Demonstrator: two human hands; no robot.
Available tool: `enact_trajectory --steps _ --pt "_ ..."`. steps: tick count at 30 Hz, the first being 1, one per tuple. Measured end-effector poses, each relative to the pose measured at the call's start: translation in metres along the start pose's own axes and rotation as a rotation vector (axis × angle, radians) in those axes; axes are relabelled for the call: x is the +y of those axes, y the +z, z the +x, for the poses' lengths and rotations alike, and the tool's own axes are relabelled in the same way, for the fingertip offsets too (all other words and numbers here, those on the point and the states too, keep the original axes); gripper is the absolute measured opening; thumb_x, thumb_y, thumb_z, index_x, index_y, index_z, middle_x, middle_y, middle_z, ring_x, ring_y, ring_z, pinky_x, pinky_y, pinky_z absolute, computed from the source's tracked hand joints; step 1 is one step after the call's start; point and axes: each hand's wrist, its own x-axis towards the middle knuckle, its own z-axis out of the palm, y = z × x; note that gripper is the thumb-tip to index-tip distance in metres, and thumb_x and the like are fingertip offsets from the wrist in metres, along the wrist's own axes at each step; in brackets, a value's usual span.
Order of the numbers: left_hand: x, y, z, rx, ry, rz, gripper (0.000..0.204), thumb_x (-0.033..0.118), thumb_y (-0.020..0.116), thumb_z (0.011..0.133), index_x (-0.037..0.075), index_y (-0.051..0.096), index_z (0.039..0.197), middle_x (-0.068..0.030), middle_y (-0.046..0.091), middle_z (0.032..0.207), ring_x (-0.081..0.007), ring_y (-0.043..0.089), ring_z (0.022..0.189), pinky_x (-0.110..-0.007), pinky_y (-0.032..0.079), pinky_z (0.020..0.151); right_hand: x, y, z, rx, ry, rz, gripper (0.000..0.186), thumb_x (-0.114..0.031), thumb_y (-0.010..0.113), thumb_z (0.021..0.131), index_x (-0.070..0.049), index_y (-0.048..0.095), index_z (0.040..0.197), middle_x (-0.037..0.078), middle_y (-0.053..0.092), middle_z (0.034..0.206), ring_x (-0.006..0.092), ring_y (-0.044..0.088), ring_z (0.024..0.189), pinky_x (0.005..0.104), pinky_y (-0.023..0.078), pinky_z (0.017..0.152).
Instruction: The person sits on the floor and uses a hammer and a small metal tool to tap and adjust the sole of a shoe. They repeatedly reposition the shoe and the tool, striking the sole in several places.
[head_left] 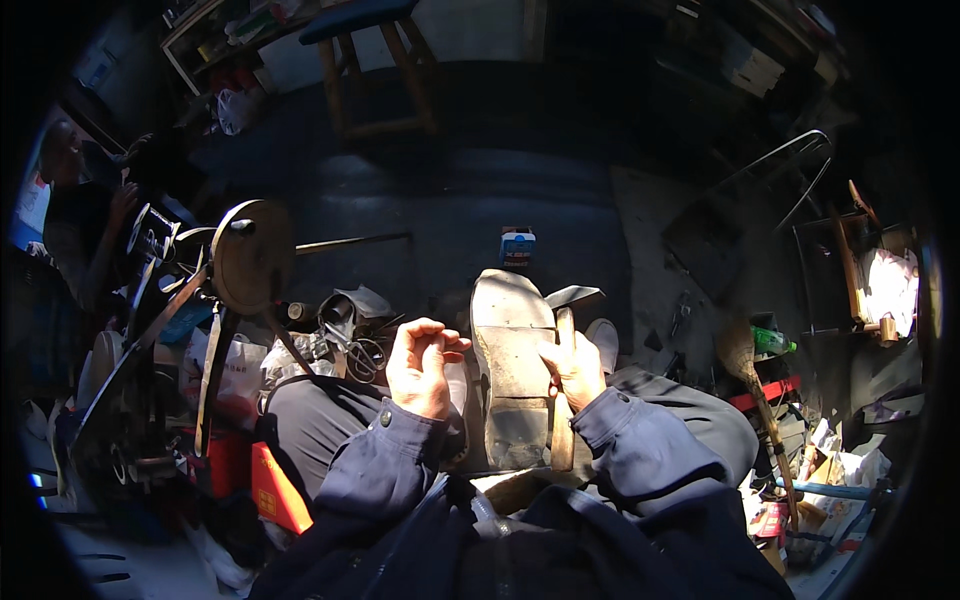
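A worn shoe (515,340) stands between my knees with its pale sole up and toe pointing away from me. My right hand (577,370) is closed round the wooden handle of a hammer (574,296), whose dark head lies beside the sole's upper right. My left hand (424,365) is raised just left of the shoe, fingers curled toward the thumb; whatever it may hold is too small to make out. Beyond the toe is a small blue box (517,247).
An iron machine with a wooden wheel (250,258) stands at left, near red boxes (277,485) and bags. Behind it sits another person (70,200). A stool (360,25) is at the far back. Right are a long wooden-handled tool (748,365), a green bottle (772,341) and clutter.
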Motion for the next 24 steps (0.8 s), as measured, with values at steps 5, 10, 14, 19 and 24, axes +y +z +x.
enact_trajectory --steps 5,10,14,19,24 --pt "-0.006 0.005 0.013 0.015 0.05 0.168 0.018 -0.001 0.057 0.105 0.005 0.056 0.122 -0.0107 0.075 0.112 -0.0187 0.074 0.103 -0.027 0.053 0.088 -0.005 0.003 -0.002 0.016 -0.023 -0.035 0.025 -0.02 0.075 0.093 -0.007 0.056 0.099 -0.001 0.055 0.072 0.0079 0.053 0.05 0.0238 0.049 0.043" --pt "-0.025 0.006 0.022 0.006 0.041 0.062 0.018 0.001 0.064 0.102 0.004 0.061 0.119 -0.0102 0.075 0.117 -0.0173 0.072 0.108 -0.026 0.051 0.091 -0.005 0.004 -0.001 0.027 0.0 -0.031 0.027 -0.019 0.075 0.093 -0.005 0.054 0.102 0.001 0.055 0.074 0.0084 0.052 0.051 0.0245 0.048 0.043" --pt "-0.033 0.006 0.027 -0.007 -0.044 -0.02 0.016 -0.003 0.07 0.098 0.001 0.071 0.113 -0.0129 0.073 0.125 -0.0192 0.069 0.114 -0.032 0.053 0.102 -0.007 0.005 -0.002 0.04 0.032 0.004 0.034 -0.018 0.08 0.09 -0.004 0.052 0.104 0.005 0.058 0.077 0.0114 0.052 0.047 0.0257 0.046 0.041" --pt "-0.033 0.006 0.031 -0.031 -0.14 0.026 0.018 -0.006 0.074 0.093 -0.001 0.076 0.11 -0.0131 0.074 0.121 -0.0185 0.069 0.112 -0.033 0.053 0.104 -0.014 0.006 -0.006 0.027 0.04 -0.011 0.031 -0.018 0.077 0.092 -0.004 0.053 0.106 0.001 0.055 0.074 0.0082 0.051 0.051 0.0237 0.047 0.043" --pt "-0.03 0.0 0.032 -0.079 -0.18 0.075 0.019 -0.007 0.073 0.093 -0.002 0.075 0.111 -0.0128 0.074 0.119 -0.018 0.069 0.112 -0.033 0.053 0.104 -0.021 0.007 -0.009 0.034 0.053 -0.002 0.034 -0.016 0.078 0.093 -0.002 0.054 0.112 0.001 0.055 0.074 0.0075 0.051 0.051 0.0227 0.046 0.044"
